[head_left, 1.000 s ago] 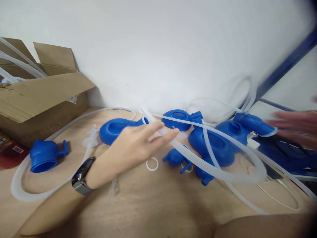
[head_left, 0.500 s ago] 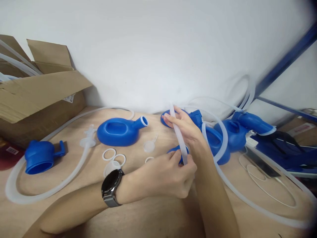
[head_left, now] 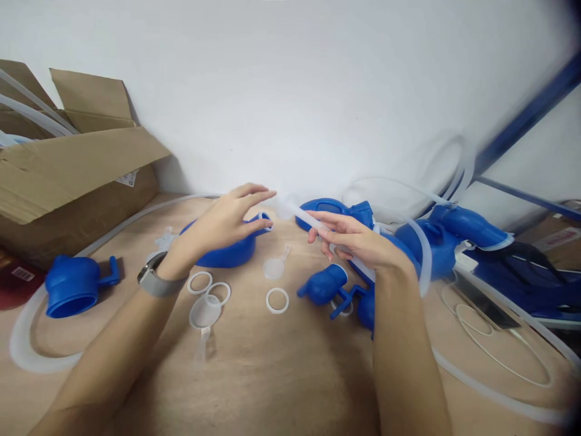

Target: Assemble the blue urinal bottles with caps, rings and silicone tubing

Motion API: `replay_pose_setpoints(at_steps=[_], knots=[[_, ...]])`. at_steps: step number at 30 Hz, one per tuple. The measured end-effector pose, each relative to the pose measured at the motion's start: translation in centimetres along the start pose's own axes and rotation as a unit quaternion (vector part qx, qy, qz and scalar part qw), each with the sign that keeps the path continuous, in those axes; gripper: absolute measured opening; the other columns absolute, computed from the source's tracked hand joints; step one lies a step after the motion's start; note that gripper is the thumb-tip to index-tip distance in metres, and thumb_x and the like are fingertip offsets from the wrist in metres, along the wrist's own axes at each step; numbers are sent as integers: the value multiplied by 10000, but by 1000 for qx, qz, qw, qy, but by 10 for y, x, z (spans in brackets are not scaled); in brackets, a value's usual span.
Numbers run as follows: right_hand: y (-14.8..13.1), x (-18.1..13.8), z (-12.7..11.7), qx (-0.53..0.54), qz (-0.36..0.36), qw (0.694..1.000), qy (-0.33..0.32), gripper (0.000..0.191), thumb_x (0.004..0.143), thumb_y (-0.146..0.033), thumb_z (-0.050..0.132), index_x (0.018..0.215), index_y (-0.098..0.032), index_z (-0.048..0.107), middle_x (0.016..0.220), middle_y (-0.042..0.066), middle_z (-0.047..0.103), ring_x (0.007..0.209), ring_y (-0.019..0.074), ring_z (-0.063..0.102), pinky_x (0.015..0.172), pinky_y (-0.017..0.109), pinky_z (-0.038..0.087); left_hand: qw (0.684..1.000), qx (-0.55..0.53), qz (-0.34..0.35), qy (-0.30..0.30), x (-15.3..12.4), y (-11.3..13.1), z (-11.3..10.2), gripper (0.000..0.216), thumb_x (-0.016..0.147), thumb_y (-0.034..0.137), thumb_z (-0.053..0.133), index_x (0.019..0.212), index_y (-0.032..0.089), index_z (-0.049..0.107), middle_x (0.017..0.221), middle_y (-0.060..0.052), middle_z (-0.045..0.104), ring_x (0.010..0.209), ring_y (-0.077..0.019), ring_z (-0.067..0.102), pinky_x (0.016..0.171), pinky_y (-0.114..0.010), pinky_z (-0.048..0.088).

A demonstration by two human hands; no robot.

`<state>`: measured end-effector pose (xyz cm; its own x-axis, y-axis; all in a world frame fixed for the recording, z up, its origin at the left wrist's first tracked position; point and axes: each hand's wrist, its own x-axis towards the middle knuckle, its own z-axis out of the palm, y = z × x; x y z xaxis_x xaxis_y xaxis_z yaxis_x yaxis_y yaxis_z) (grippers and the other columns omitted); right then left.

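Note:
My right hand (head_left: 358, 245) is closed on a translucent white hose (head_left: 304, 216), whose free end points up and left toward my left hand. My left hand (head_left: 222, 221) hovers open with its fingers spread, just above the neck of a blue plastic bottle (head_left: 227, 251) lying flat on the wooden table (head_left: 290, 375). The hose runs back under my right wrist and loops round to the right. A small blue cap piece (head_left: 324, 284) lies just below my right hand.
White rings (head_left: 277, 300) and a clear funnel-like cap (head_left: 205, 315) lie in front of my left arm. A blue cup part (head_left: 72, 284) and another hose (head_left: 27, 357) sit at the left beside a cardboard box (head_left: 72, 175). More blue bottles (head_left: 449, 236) pile up at the right.
My left hand let go of the hose end and lifted left over the blue bottle. My right hand tilted the hose so that its end now points left.

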<state>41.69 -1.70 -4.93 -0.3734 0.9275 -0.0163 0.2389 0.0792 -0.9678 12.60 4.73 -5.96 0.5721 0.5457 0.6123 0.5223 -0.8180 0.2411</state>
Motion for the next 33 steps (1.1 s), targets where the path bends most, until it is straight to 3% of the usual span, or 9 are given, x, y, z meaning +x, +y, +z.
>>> replay_pose_setpoints(at_steps=[4,9,14,17,20,24,29,31,33], knots=[[5,9,3,-35,1,998,-55,517,983,-345,633,1487,-231,624,984,52,733,596,94,615,403,180,315,986,-131,-57,-84,3,-18,5,408,967,527,673,1199,212,790,1248,-88,784,1101,-263,734,974,-389,591],[4,17,11,-175,-24,984,-7,489,1020,-297,548,1499,-228,618,965,48,744,639,118,623,500,213,440,986,-132,-71,-76,5,-24,17,375,958,515,659,1144,224,805,1204,-81,804,1084,-270,733,981,-403,567],[-6,11,23,-429,-77,893,115,402,1055,-340,560,1434,-279,677,1183,73,793,963,252,736,792,360,553,989,-132,-41,-53,4,-18,33,363,997,481,634,1193,224,800,1180,-89,791,1030,-255,730,966,-380,557],[-6,11,28,-542,-90,823,147,401,1083,-326,527,1457,-283,665,1223,101,788,1066,314,734,840,396,518,987,-139,-35,-73,3,-19,40,369,1012,458,617,1253,231,780,1169,-92,771,1019,-247,728,976,-390,561],[4,20,31,-603,-117,779,128,396,1105,-241,451,1422,-260,687,1131,114,797,976,293,734,896,421,466,991,-98,-45,-72,0,-32,41,375,962,495,674,1197,228,793,1400,-138,659,1291,-308,633,1140,-473,492],[20,37,37,-610,-154,768,115,431,1088,-138,424,1426,-256,664,1159,120,778,1041,279,712,1071,501,372,993,-59,-93,-46,-8,-60,33,502,848,567,782,1186,199,723,1505,-173,561,1429,-375,519,1217,-557,419],[30,53,41,-618,-167,765,66,598,966,49,438,1436,-257,644,1218,98,758,1199,279,679,1215,608,275,968,-149,-166,-118,-19,-81,30,1029,847,587,775,1658,230,251,1358,-162,683,1213,-311,706,1017,-443,574],[30,61,39,-627,-168,758,63,606,960,51,469,1440,-273,645,1242,83,763,1201,275,685,1248,659,221,969,-119,-157,-149,-19,-83,32,1006,848,585,764,1665,230,297,1330,-150,719,1183,-311,726,1032,-428,561],[28,70,35,-637,-168,750,57,594,969,45,485,1441,-278,648,1234,68,776,1189,265,698,1267,677,181,974,-78,-142,-159,-17,-83,35,842,837,617,754,1536,204,528,1348,-151,730,1177,-327,728,1043,-418,548]])
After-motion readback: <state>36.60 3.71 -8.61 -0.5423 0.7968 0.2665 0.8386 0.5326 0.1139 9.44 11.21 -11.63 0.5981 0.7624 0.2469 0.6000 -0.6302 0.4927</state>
